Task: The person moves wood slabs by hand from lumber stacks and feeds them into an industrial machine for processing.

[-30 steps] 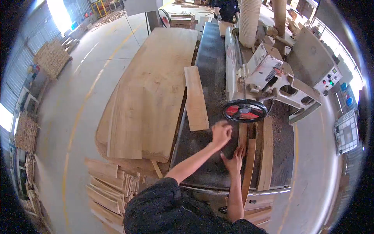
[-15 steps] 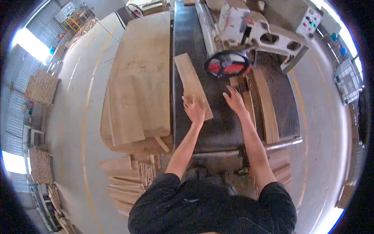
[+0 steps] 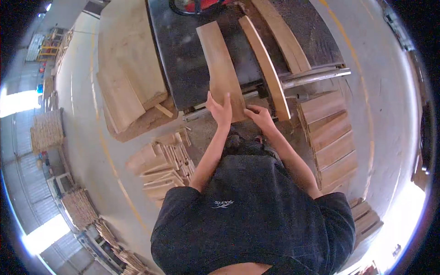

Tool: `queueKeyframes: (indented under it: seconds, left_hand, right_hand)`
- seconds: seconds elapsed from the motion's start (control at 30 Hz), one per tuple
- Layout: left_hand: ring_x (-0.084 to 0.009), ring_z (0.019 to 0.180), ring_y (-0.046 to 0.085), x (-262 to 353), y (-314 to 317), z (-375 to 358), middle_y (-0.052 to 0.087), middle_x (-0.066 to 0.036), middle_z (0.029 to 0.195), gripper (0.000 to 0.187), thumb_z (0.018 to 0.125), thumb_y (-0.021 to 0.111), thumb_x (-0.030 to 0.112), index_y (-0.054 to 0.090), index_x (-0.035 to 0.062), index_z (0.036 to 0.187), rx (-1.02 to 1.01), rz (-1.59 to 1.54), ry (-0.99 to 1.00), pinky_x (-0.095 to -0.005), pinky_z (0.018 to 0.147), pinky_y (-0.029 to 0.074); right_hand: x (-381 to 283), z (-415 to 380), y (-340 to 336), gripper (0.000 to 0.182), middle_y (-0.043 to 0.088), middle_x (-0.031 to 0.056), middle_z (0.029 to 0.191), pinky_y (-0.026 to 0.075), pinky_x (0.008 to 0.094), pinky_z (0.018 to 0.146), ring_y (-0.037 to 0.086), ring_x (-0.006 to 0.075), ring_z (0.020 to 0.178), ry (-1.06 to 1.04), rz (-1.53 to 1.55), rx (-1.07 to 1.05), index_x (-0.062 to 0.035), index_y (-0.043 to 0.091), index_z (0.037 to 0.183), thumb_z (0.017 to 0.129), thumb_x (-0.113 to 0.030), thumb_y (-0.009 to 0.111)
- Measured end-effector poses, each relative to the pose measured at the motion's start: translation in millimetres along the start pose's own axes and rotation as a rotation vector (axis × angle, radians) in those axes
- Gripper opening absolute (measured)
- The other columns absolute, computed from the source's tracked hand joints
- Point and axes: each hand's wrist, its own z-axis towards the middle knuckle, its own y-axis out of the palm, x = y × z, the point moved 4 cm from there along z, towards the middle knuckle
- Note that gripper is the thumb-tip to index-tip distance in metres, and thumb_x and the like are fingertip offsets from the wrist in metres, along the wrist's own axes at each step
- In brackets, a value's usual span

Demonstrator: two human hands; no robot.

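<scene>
A flat wooden board (image 3: 221, 64) lies lengthwise over the front of the black machine table (image 3: 181, 52), its near end sticking out past the edge toward my body. My left hand (image 3: 221, 111) grips its left side near that end, thumb on top and fingers at the edge. At the near right corner, my right hand (image 3: 260, 118) pinches the board's edge. Just right of it, a narrow curved wooden strip (image 3: 266, 68) also overhangs the table's front. Farther right, another long plank (image 3: 285, 39) rests on the table.
A metal rail (image 3: 316, 78) runs along the table front. The black handwheel (image 3: 195, 7) stands at the far side. Left is a wooden platform (image 3: 130, 50) with boards on it. Stacked wood pieces stand low on the left (image 3: 165, 160) and right (image 3: 332, 137).
My view has tilted down toward my body. The board has come nearer, over the front edge. My right hand has moved from near the machine onto the board; the left hand stays on it.
</scene>
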Motion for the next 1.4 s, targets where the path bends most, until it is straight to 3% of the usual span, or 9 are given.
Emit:
queueKeyframes:
  seconds: [0.07,0.17,0.27,0.5,0.67,0.87,0.9,1.07,1.4]
  left_hand:
    - [-0.0359,0.112,0.054,-15.8,9.2,-5.5,0.051,-0.022,0.124,0.070,0.095,0.066,0.045,0.042,0.0063,0.147,-0.191,-0.442,-0.338,-0.0484,0.095,0.048]
    - [-0.0277,0.081,0.059,-61.2,44.6,-47.0,0.057,-0.016,0.106,0.068,0.101,0.051,0.047,0.035,0.0045,0.152,-1.136,-1.964,-0.761,-0.0435,0.072,0.051]
    - [-0.0273,0.077,0.056,-19.3,29.9,-61.7,0.057,-0.016,0.101,0.065,0.103,0.047,0.044,0.034,0.0049,0.153,-1.103,-2.139,-0.894,-0.0444,0.073,0.052]
    - [-0.0147,0.080,0.062,20.5,-36.4,-29.0,0.065,-0.009,0.091,0.045,0.087,0.079,0.029,0.061,-0.0047,0.113,-0.127,-0.693,-0.519,-0.0315,0.070,0.052]
    - [-0.0115,0.085,0.063,74.4,-70.9,-30.0,0.068,-0.010,0.103,0.035,0.088,0.076,0.027,0.068,0.0033,0.114,-0.121,-0.249,-0.053,-0.0284,0.073,0.052]
    - [-0.0413,0.140,0.040,74.3,-24.9,-10.6,0.048,-0.024,0.146,0.058,0.085,0.074,0.050,0.066,0.0183,0.133,-0.250,0.503,0.533,-0.0555,0.108,0.037]
    - [-0.0458,0.149,0.023,45.9,-2.5,-2.9,0.032,-0.026,0.158,0.069,0.087,0.069,0.058,0.056,0.0241,0.145,-0.389,0.484,0.460,-0.0611,0.112,0.028]
    - [-0.0455,0.149,0.022,31.0,36.6,13.8,0.031,-0.027,0.159,0.079,0.090,0.057,0.068,0.042,0.0247,0.154,-0.282,0.274,0.423,-0.0625,0.114,0.021]
    - [-0.0421,0.150,0.024,50.4,64.5,65.9,0.033,-0.024,0.159,0.079,0.087,0.058,0.069,0.048,0.0234,0.151,-0.208,0.327,0.349,-0.0633,0.115,0.020]
  right_hand:
    - [-35.1,-29.0,-17.9,0.041,0.073,0.0117,0.102,0.053,0.0295,0.079,0.069,0.0163,0.090,0.080,0.372,-0.083,0.0038,0.059,0.130,0.098,-0.022,0.064]
    - [-94.9,-73.2,-22.4,0.039,0.072,0.0082,0.097,0.052,0.0259,0.071,0.065,0.0114,0.079,0.056,0.747,-0.167,0.0010,0.057,0.133,0.103,-0.024,0.058]
    - [-93.7,-77.6,-17.7,0.038,0.071,0.0072,0.102,0.052,0.0255,0.074,0.066,0.0119,0.087,-0.117,0.572,-0.150,-0.0006,0.057,0.132,0.105,-0.027,0.055]
    - [-50.7,-79.4,-2.9,0.047,0.062,0.0128,0.130,0.046,0.0344,0.104,0.060,0.0240,0.120,-0.336,0.106,-0.079,0.0030,0.052,0.139,0.103,-0.028,0.058]
    - [-34.5,-65.9,5.1,0.062,0.058,0.0154,0.132,0.047,0.0335,0.102,0.057,0.0227,0.121,-0.125,-0.278,-0.180,0.0046,0.048,0.139,0.099,-0.039,0.064]
    - [29.3,-21.2,0.4,0.030,0.066,0.0031,0.105,0.056,0.0274,0.079,0.063,0.0111,0.088,0.191,0.495,-0.199,-0.0031,0.060,0.124,0.099,-0.020,0.064]
    - [50.9,1.7,-0.8,0.030,0.066,0.0031,0.105,0.056,0.0274,0.079,0.063,0.0111,0.088,0.185,0.488,-0.201,-0.0031,0.060,0.124,0.099,-0.020,0.064]
    - [60.6,39.9,-7.5,0.047,0.068,0.0065,0.099,0.058,0.0311,0.070,0.064,0.0142,0.090,-0.252,0.161,0.235,-0.0049,0.052,0.144,0.100,-0.017,0.062]
    - [17.2,72.3,-11.2,0.057,0.065,0.0180,0.125,0.049,0.0339,0.096,0.063,0.0241,0.116,-0.197,-0.246,0.389,-0.0043,0.042,0.151,0.099,-0.019,0.061]
